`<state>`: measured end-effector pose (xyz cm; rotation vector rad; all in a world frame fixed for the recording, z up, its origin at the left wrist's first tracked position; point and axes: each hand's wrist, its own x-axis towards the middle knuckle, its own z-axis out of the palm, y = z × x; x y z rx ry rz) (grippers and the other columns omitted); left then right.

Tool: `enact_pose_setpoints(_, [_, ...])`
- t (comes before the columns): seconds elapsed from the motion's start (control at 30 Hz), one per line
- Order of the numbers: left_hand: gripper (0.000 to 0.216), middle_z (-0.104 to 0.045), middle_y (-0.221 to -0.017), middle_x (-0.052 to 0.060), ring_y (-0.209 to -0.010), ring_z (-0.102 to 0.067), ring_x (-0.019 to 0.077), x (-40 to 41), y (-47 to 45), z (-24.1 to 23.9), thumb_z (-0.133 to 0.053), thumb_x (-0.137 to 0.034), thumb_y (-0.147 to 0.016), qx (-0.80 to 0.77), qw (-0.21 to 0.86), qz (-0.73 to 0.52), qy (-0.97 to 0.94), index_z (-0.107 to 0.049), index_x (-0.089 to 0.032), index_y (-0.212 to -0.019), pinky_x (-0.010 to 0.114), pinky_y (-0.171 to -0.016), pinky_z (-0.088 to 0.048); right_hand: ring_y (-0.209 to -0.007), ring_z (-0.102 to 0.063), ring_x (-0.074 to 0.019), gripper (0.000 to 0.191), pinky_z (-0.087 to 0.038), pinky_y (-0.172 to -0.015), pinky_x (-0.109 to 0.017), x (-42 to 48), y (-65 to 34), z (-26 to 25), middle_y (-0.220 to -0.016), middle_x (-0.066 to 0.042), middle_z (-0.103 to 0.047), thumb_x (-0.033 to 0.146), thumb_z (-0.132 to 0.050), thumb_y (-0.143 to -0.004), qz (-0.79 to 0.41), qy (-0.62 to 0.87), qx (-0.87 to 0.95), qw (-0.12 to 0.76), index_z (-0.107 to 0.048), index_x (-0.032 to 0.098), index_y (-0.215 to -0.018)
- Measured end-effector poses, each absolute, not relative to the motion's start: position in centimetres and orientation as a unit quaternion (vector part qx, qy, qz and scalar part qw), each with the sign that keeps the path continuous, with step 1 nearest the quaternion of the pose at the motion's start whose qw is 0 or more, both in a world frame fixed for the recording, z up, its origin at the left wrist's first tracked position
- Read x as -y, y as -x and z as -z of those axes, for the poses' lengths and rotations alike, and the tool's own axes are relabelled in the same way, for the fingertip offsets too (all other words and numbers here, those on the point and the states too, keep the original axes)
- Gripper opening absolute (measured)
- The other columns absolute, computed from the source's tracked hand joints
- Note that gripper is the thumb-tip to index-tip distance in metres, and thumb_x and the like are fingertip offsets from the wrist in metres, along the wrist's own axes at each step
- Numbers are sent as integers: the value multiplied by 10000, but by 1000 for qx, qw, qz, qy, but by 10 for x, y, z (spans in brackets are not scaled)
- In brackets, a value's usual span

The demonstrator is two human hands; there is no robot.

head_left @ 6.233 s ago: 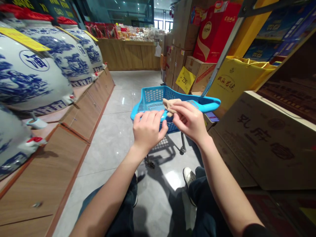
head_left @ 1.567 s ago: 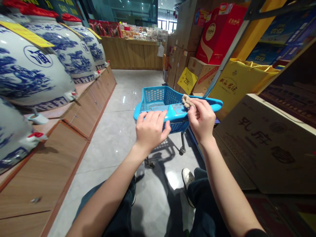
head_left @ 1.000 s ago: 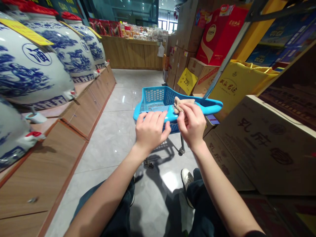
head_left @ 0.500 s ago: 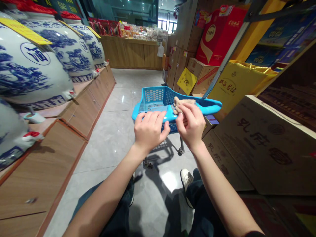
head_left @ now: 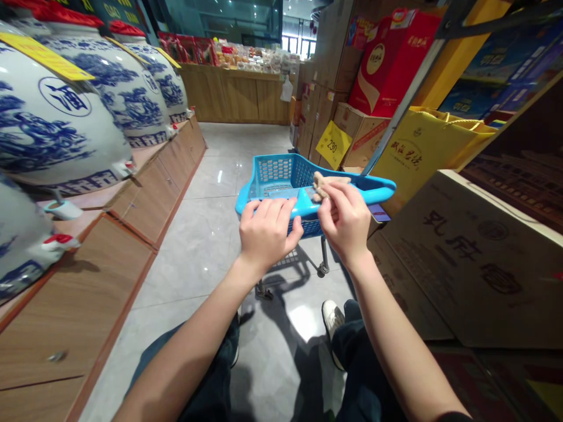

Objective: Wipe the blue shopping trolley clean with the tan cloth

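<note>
two-handed work at a blue cart handle (head_left: 303,206), frame centre.
left hand (head_left: 266,230) grips it; right hand (head_left: 347,221) pinches tan cloth (head_left: 319,186), recently shifted leftward, apparently working nearer mid-handle.

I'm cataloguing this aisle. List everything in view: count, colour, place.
Perforated plastic shopping cart: 1, blue, centre
Crumpled cloth: 1, beige, cart's near edge
Bulging porcelain jars: at least 4, white and blue, left
Jar covers: at least 2, red, atop jars
Wooden cabinets: several, brown, beneath jars
Wooden counter: 1, brown, far end
Packaged goods: many, mixed colours, on counter
Printed cardboard cartons: many, brown, right
Price sign "230": 1, yellow, centre right
Boxy gift package: 1, red, upper right
Carrier bag: at least 1, yellow, right
Left hand: 1, bare, over cart's near edge
Right hand: 1, bare, pinching the cloth
Trouser legs: 2, dark blue, bottom
Shoe: 1 clear, white, bottom centre
</note>
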<state>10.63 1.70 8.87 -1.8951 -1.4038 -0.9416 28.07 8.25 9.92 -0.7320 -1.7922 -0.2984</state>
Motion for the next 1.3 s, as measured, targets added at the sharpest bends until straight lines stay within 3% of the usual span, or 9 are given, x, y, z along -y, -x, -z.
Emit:
enact_pose_setpoints(0.13, [360, -780, -1069, 124, -970, -676, 292, -17, -103, -89, -535, -292, -951, 536, 269, 354, 717, -716, -162, -1235, 456, -924, -416, -1042, -724, -255, 281, -601, -931, -420, -84, -282, -103, -1120, -120, -763, 215, -524, -939, 78, 245, 817, 517, -740, 208, -1118])
enact_pose_setpoints(0.37, [347, -783, -1059, 118, -948, -675, 277, -16, -106, -89, -530, -291, -958, 531, 286, 356, 714, -722, -152, -1211, 435, -919, -405, -987, -716, -269, 248, -588, -913, -431, -90, -290, -104, -1064, -118, -762, 204, -526, -929, 105, 355, 734, 570, -743, 207, -1049])
enact_pose_setpoints(0.57, [350, -778, -1048, 124, -946, -671, 284, -17, -105, -89, -534, -298, -954, 537, 278, 354, 713, -721, -161, -1217, 449, -918, -410, -1048, -710, -249, 278, -584, -955, -405, -77, -271, -102, -1129, -124, -753, 195, -526, -937, 88, 267, 802, 527, -734, 200, -1121])
enact_pose_setpoints(0.8, [359, -776, -1046, 122, -947, -670, 285, -17, -105, -89, -538, -295, -948, 532, 275, 358, 717, -716, -160, -1229, 446, -912, -407, -966, -717, -256, 221, -585, -885, -402, -88, -287, -107, -1044, -99, -766, 204, -535, -924, 101, 368, 737, 558, -741, 215, -1005])
enact_pose_setpoints(1.0, [333, -779, -1046, 116, -942, -671, 275, -17, -105, -90, -526, -298, -961, 532, 279, 360, 714, -721, -161, -1194, 443, -922, -393, -1013, -704, -244, 246, -564, -914, -373, -75, -268, -110, -1110, -108, -752, 186, -532, -928, 72, 311, 796, 514, -740, 201, -1058])
enact_pose_setpoints(1.2, [330, -784, -1054, 107, -937, -675, 267, -15, -107, -90, -515, -295, -973, 531, 294, 355, 711, -716, -155, -1194, 430, -912, -390, -890, -692, -252, 200, -551, -834, -380, -92, -283, -117, -960, -87, -746, 203, -544, -909, 71, 413, 734, 534, -744, 201, -910])
enact_pose_setpoints(1.3, [325, -782, -1049, 107, -932, -674, 264, -15, -107, -90, -515, -290, -969, 530, 299, 358, 709, -719, -155, -1183, 430, -916, -389, -930, -689, -248, 218, -545, -849, -367, -82, -270, -118, -1022, -100, -745, 196, -544, -918, 74, 390, 763, 510, -753, 192, -981])
